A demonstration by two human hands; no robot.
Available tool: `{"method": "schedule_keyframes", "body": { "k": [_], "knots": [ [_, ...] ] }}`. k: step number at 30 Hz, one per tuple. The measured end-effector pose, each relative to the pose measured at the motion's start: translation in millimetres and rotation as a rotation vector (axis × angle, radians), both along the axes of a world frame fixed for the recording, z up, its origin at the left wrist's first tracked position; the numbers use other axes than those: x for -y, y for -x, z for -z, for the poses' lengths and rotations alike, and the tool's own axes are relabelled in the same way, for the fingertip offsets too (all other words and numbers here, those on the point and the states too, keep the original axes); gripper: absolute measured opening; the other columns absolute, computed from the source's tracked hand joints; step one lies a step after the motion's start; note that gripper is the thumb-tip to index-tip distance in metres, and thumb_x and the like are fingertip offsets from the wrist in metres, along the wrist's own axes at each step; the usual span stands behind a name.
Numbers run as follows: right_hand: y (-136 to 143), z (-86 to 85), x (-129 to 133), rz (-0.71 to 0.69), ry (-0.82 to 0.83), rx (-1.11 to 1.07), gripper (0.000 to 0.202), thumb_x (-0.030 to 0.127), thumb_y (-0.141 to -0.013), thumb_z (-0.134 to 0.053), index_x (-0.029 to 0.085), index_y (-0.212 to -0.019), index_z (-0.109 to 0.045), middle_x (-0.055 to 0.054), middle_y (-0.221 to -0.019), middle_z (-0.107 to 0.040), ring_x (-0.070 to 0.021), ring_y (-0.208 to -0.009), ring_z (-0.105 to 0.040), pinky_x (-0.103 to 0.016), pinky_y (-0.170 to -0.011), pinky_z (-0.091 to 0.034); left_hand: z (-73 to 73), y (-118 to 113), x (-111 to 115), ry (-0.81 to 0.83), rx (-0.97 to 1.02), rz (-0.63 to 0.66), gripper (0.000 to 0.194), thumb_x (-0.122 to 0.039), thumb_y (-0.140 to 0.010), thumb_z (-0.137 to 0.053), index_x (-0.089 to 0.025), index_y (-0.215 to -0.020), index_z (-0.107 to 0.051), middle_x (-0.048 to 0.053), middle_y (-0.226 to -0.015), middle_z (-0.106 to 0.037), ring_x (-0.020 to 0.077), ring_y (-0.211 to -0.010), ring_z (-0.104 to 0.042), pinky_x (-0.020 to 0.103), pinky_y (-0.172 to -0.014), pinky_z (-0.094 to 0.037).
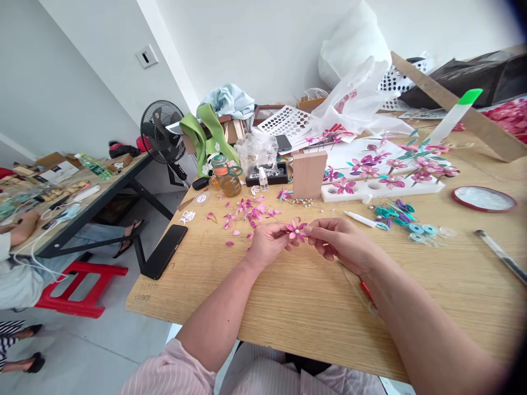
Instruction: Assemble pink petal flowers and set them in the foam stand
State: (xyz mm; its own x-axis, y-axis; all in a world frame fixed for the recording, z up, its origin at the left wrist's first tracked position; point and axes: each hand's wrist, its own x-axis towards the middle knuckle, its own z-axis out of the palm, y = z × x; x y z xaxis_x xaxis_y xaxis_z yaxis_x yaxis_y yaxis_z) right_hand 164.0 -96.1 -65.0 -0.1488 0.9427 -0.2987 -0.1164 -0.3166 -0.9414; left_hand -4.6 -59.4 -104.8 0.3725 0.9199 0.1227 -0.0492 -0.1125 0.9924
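Note:
A pink artificial flower [297, 231] with a pale bead at its centre is held between my two hands just above the wooden table [255, 296]. My left hand [267, 243] pinches its left side. From the right, my right hand [340, 238] pinches the petals between thumb and fingers. Beyond my left hand lie loose pink petals [252, 210] and small white beads [302, 202]. A white foam block [382, 190] holding several finished pink flowers [393, 164] stands behind my right hand. A white-barrelled tube [359, 219] lies near that hand.
At the left edge lies a black phone [166, 251]. A glass jar of tea [228, 178], a small spray bottle [263, 179] and a wooden block [308, 174] stand farther back. Thread spools [423, 230] and a red-rimmed dish [483, 198] are at right. Other people sit at a second table.

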Motion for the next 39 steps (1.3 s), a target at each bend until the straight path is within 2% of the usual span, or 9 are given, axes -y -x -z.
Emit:
{"method": "schedule_keyframes", "body": {
  "k": [8,21,39],
  "knots": [
    [1.4,-3.4,0.8,-0.046,-0.004,-0.01,0.038,0.049,-0.057,-0.078,0.015,-0.058,-0.061,0.001,-0.054,-0.054,-0.0054,-0.041,-0.041,-0.02,-0.034,-0.024,-0.1,2.6,-0.8,-0.149,-0.024,0.017,0.035,-0.047,-0.073,-0.066,-0.013,-0.071,-0.071,0.007,-0.069,-0.068,0.0126,-0.056,-0.064,0.02,-0.044,-0.053],
    [2.8,-5.4,2.8,-0.07,0.015,-0.073,0.035,0.045,-0.057,-0.08,0.014,-0.059,-0.063,0.0,-0.057,-0.056,-0.0048,-0.043,-0.04,-0.02,-0.036,-0.025,3.2,-0.3,0.6,-0.168,-0.01,-0.05,0.034,-0.048,-0.071,-0.068,-0.015,-0.076,-0.073,0.004,-0.066,-0.068,0.0135,-0.055,-0.065,0.022,-0.044,-0.054],
    [3.1,2.8,2.1,-0.066,-0.013,-0.087,0.038,0.045,-0.054,-0.082,0.015,-0.056,-0.059,0.003,-0.052,-0.052,-0.0042,-0.041,-0.039,-0.018,-0.034,-0.027,-0.4,0.1,1.9,-0.135,-0.022,-0.019,0.038,-0.05,-0.072,-0.066,-0.013,-0.073,-0.073,0.005,-0.062,-0.068,0.0129,-0.052,-0.064,0.021,-0.045,-0.053]
  ]
}}
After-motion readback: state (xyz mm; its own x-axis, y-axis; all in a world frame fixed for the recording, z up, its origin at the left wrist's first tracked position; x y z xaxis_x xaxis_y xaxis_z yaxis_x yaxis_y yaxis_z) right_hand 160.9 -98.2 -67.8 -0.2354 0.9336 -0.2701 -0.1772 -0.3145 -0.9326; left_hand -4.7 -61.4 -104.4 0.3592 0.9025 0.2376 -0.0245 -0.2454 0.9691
